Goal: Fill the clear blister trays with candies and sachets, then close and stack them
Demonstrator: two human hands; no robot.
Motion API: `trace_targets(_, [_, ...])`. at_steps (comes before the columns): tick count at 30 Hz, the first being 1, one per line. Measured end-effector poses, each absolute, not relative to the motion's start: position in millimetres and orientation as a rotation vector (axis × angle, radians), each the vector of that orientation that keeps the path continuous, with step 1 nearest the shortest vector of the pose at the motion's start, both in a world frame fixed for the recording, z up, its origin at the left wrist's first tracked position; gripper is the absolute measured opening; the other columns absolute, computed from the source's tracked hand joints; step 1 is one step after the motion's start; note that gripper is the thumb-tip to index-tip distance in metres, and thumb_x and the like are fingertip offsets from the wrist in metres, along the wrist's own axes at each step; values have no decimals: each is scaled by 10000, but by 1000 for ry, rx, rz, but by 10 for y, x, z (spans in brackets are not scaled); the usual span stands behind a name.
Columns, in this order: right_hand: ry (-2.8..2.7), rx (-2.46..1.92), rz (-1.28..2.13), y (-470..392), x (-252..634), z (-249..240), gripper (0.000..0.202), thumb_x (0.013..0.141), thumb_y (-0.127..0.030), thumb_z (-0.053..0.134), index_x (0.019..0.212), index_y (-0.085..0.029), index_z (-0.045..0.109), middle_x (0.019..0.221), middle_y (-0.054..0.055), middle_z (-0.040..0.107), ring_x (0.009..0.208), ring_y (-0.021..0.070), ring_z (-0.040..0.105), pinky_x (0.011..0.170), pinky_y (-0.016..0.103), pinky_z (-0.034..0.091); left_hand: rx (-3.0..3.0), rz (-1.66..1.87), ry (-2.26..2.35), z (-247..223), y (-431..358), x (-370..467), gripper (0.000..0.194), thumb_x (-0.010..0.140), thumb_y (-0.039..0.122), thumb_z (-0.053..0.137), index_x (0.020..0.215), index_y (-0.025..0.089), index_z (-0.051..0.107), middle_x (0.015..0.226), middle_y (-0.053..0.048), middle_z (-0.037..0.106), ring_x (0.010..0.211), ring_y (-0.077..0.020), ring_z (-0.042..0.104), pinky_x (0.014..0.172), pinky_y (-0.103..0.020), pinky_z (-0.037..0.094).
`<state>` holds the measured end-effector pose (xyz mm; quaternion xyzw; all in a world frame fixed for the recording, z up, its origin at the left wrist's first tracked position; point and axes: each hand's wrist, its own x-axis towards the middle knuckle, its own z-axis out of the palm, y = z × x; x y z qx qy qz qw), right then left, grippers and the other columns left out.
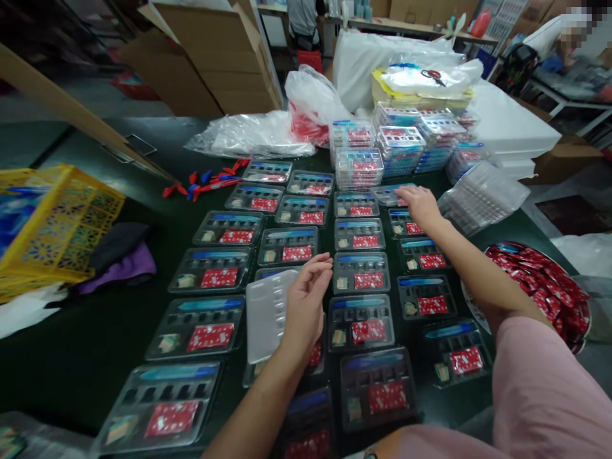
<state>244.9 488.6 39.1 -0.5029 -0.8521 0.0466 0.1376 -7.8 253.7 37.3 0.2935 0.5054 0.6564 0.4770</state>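
Note:
My left hand (308,306) is closed, its thumb and fingertips drawn together. Beside the palm, a frosted plastic lid (268,319) stands tilted over a filled tray; the hand hides its right edge. Further off, my right hand (421,205) reaches to the back of the right-hand rows, fingers bent over the edge of a clear plastic lid (385,194). Around both hands lie clear compartment trays in rows, such as this tray (362,322). Each holds a blue pen (361,303), a red patterned packet (369,330) and a small pale stack (339,336).
Stacked filled trays (401,143) stand at the back. A tilted stack of clear lids (482,197) and a round container of red packets (540,287) are on the right. Red and blue pieces (205,183) and a yellow basket (62,223) lie left. Other people are in the background.

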Motion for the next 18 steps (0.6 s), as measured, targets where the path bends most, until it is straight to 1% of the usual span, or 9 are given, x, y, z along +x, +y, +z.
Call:
trace_targets(2, [-2463, -1564, -28, 5117, 2629, 240, 438, 990, -157, 347, 1347, -210, 594, 1452, 113, 555, 1348, 280, 481, 1148, 502, 282, 682, 1634, 1257, 342, 2483, -158, 165, 764, 331, 786, 834, 208, 701, 1238, -62, 643, 1179, -211, 590, 1012, -334, 443])
trace_targets(4, [-2478, -1625, -122, 5279, 2724, 71, 467, 993, -138, 311, 1379, -217, 562, 1479, 107, 529, 1370, 270, 459, 1164, 523, 242, 664, 1663, 1264, 322, 2441, -215, 147, 774, 313, 783, 850, 211, 710, 1241, -54, 643, 1149, -194, 601, 984, -311, 454])
trace_targets(8, [-2535, -1686, -204, 5440, 2730, -188, 511, 977, -86, 284, 1416, -209, 513, 1494, 107, 511, 1394, 267, 422, 1169, 574, 213, 626, 1697, 1301, 346, 2386, -284, 147, 777, 311, 790, 856, 210, 718, 1227, -46, 644, 1086, -167, 621, 913, -271, 480])
trace_targets(11, [-2578, -1721, -185, 5492, 2708, -280, 518, 982, -91, 269, 1444, -203, 475, 1504, 124, 491, 1413, 285, 388, 1148, 648, 216, 617, 1715, 1315, 381, 2363, -334, 165, 759, 312, 808, 845, 203, 720, 1220, -50, 643, 1064, -160, 628, 904, -266, 489])
trace_targets(12, [-2595, -1721, -165, 5506, 2710, -297, 508, 990, -113, 277, 1459, -197, 455, 1512, 137, 476, 1418, 294, 379, 1135, 670, 227, 619, 1723, 1318, 388, 2356, -354, 166, 755, 308, 812, 843, 202, 719, 1218, -51, 643, 1065, -160, 629, 919, -271, 487])
trace_targets(14, [-2629, -1707, -118, 5528, 2729, -321, 484, 1013, -212, 322, 1487, -178, 414, 1532, 169, 437, 1427, 318, 359, 1110, 696, 261, 615, 1740, 1323, 392, 2342, -397, 168, 746, 293, 818, 845, 202, 717, 1215, -50, 643, 1066, -160, 632, 953, -287, 481])
trace_targets(16, [-2653, -1692, -64, 5543, 2755, -338, 519, 1017, -349, 380, 1500, -161, 394, 1548, 194, 400, 1428, 342, 352, 1093, 697, 294, 602, 1753, 1326, 388, 2324, -442, 167, 744, 283, 818, 849, 205, 713, 1213, -48, 643, 1061, -158, 636, 966, -296, 483])
trace_targets(18, [-2669, -1688, -19, 5546, 2772, -354, 573, 1005, -441, 411, 1501, -156, 397, 1557, 202, 381, 1429, 357, 349, 1091, 687, 310, 591, 1765, 1334, 380, 2300, -490, 157, 752, 275, 811, 853, 209, 710, 1215, -43, 643, 1056, -154, 639, 954, -290, 491])
